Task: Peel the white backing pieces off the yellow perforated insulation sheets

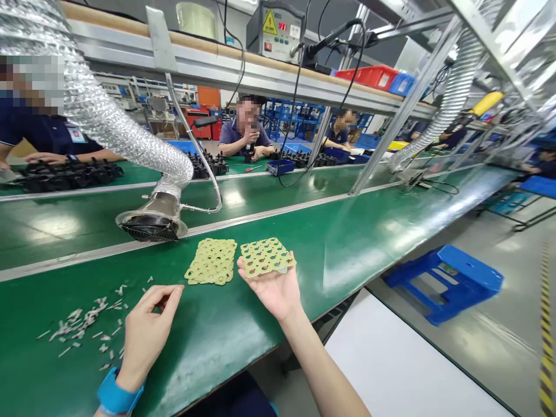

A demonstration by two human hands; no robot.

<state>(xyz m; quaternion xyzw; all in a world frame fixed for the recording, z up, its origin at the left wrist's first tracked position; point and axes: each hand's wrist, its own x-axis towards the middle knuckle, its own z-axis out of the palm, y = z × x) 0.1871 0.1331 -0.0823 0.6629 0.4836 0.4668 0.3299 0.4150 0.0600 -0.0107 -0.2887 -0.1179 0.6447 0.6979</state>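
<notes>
1. Head view: the left hand (150, 330) has thumb and forefinger brought together at the tips; nothing can be made out between them. The right hand (275, 289) is palm up, fingers under and beside a yellow-green perforated sheet (263, 255), thumb near its right edge.
2. That sheet lies nearly flat over the palm and fingers, raised off the bench. A pale patch shows at its near edge, too small to identify.
3. It looks thin and light, probably stiff enough to keep flat on a palm, yet likely to bend or tear at the narrow bridges between its holes. How slippery it is cannot be told.
4. Opposite outer edges or a solid corner seem the best hold; a pinch across the holes would probably strain it.
5. Just left of the sheet sits a stack of similar sheets (212, 260), its layers unevenly lined up, so a low sideways move could catch a corner.
6. Small pale pieces (84, 318) lie scattered beyond and left of the left hand; they look light enough to be brushed about by a sleeve or wrist.
7. Farther off, a metal strip (260, 214) and a duct hood (150, 223) bound the far side. The green bench (208, 353) drops away near the right forearm; its widest stretch extends rightward.
</notes>
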